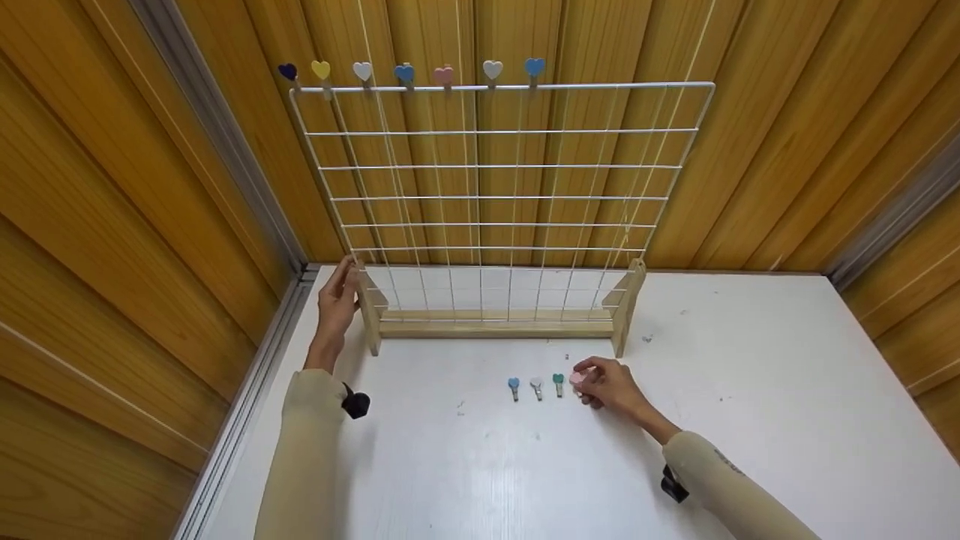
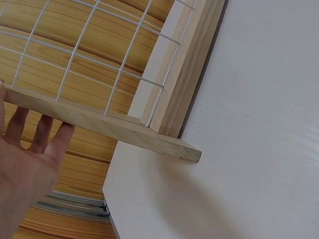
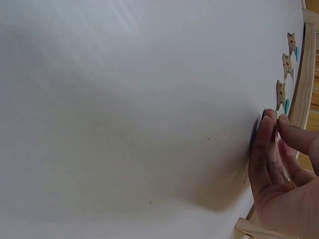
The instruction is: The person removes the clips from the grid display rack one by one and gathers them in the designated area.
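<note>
A white wire grid [image 1: 480, 166] stands in a wooden base [image 1: 495, 330], with several heart clothespins [image 1: 405, 73] clipped along the left and middle of its top wire. My left hand [image 1: 337, 300] grips the base's left upright [image 2: 124, 130], its fingers behind the wood. On the table, my right hand [image 1: 611, 386] pinches a pink heart clothespin [image 1: 577, 378] between thumb and fingers, which partly cover it. To its left lie a green heart clothespin [image 1: 558, 380], a white one [image 1: 536, 384] and a blue one [image 1: 514, 384] in a row.
The white table [image 1: 465, 465] runs back to a wood-panelled wall [image 1: 750, 187]. A metal rail [image 1: 247, 397] follows its left edge. Small scraps [image 1: 647, 339] lie to the right of the base. Each sleeve has a black wrist device [image 1: 355, 403].
</note>
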`<state>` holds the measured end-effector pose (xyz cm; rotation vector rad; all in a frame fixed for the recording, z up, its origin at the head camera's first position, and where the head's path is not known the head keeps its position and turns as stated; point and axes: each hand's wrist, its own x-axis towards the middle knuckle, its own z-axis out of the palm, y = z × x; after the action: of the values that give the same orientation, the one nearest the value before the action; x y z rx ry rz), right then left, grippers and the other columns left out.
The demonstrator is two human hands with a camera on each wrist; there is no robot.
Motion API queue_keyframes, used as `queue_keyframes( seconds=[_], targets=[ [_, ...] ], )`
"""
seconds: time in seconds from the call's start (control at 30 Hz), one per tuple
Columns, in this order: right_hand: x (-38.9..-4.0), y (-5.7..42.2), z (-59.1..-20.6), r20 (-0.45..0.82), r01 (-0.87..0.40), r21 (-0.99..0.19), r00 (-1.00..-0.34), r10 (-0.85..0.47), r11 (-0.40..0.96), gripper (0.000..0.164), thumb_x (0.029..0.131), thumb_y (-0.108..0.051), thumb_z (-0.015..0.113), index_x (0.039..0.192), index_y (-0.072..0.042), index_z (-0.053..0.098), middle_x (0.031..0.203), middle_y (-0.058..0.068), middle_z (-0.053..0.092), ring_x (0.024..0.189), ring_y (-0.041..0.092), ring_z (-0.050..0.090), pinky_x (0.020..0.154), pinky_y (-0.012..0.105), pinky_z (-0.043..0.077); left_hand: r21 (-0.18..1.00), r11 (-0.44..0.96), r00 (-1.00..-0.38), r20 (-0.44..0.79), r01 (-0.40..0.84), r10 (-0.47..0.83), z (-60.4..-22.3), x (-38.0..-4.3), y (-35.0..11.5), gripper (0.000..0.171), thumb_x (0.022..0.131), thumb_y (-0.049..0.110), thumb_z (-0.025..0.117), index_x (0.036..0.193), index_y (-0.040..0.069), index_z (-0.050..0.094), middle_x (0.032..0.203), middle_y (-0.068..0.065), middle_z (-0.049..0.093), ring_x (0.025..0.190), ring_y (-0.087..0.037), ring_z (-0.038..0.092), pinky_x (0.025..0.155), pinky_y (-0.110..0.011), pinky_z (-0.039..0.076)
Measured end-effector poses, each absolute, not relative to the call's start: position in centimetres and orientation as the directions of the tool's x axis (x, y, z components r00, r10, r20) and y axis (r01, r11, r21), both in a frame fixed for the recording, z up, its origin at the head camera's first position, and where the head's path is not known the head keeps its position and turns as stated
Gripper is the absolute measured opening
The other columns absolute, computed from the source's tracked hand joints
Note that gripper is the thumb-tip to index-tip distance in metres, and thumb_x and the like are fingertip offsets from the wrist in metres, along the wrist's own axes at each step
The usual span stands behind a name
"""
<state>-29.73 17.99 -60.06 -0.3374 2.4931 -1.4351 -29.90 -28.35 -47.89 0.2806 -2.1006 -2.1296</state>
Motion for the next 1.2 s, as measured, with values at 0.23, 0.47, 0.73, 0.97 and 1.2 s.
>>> queue_keyframes(
  seconds=[0.23, 0.47, 0.73, 0.97, 1.2],
  targets=[
    [-29.3, 17.9, -59.5, -0.124, -0.057, -0.832, -0.95, -0.286, 0.552, 0.018, 0.094, 0.001, 0.069, 0.111, 0.008, 0.07, 0.074, 0.012, 0.072, 0.058, 0.013, 0.067, 0.049, 0.027, 0.057, 0.999, -0.013, -0.974, -0.054, -0.053, -0.219, -47.6, -30.0, -28.0, 0.055, 0.111, 0.025, 0.042, 0.163, 0.017, 0.027, 0.17, -0.01, 0.024, 0.157, -0.031, 0.024, 0.125, -0.055, 0.031],
    [-29.5, 17.4, -59.1, -0.112, -0.07, -0.77, -0.964, -0.242, 0.635, 0.015, 0.094, -0.005, 0.071, 0.107, 0.001, 0.075, 0.071, 0.006, 0.071, 0.053, 0.012, 0.061, 0.045, 0.021, 0.045, 0.999, -0.019, -0.975, -0.034, -0.031, -0.218, -48.7, -30.7, -28.6, 0.056, 0.111, 0.029, 0.041, 0.164, 0.02, 0.025, 0.171, -0.007, 0.022, 0.158, -0.029, 0.023, 0.126, -0.054, 0.03],
    [-29.3, 17.4, -59.2, -0.139, -0.013, -0.786, -0.97, -0.198, 0.618, 0.019, 0.094, -0.007, 0.072, 0.108, 0.006, 0.073, 0.075, 0.008, 0.072, 0.054, 0.012, 0.061, 0.047, 0.02, 0.045, 0.999, 0.034, -0.971, -0.018, -0.027, -0.24, -50.1, -31.3, -29.1, 0.057, 0.11, 0.038, 0.042, 0.164, 0.025, 0.027, 0.171, -0.004, 0.024, 0.157, -0.026, 0.024, 0.125, -0.053, 0.033],
    [-29.4, 17.4, -59.3, -0.175, 0.018, -0.784, -0.966, -0.192, 0.621, 0.031, 0.095, -0.015, 0.073, 0.118, 0.005, 0.069, 0.073, 0.006, 0.072, 0.051, 0.012, 0.062, 0.041, 0.02, 0.041, 0.999, 0.05, -0.969, -0.004, -0.017, -0.247, -49.9, -31.2, -29.3, 0.056, 0.11, 0.038, 0.042, 0.163, 0.026, 0.027, 0.17, -0.003, 0.026, 0.157, -0.026, 0.025, 0.124, -0.053, 0.035],
    [-29.7, 18.4, -58.3, -0.178, 0.016, -0.796, -0.962, -0.209, 0.604, 0.032, 0.097, -0.015, 0.071, 0.12, 0.007, 0.068, 0.081, 0.013, 0.073, 0.056, 0.015, 0.066, 0.046, 0.024, 0.048, 0.999, 0.043, -0.97, -0.02, -0.031, -0.242, -50.0, -31.2, -29.3, 0.057, 0.11, 0.038, 0.042, 0.163, 0.025, 0.027, 0.17, -0.004, 0.025, 0.157, -0.026, 0.026, 0.124, -0.052, 0.034]
  ],
)
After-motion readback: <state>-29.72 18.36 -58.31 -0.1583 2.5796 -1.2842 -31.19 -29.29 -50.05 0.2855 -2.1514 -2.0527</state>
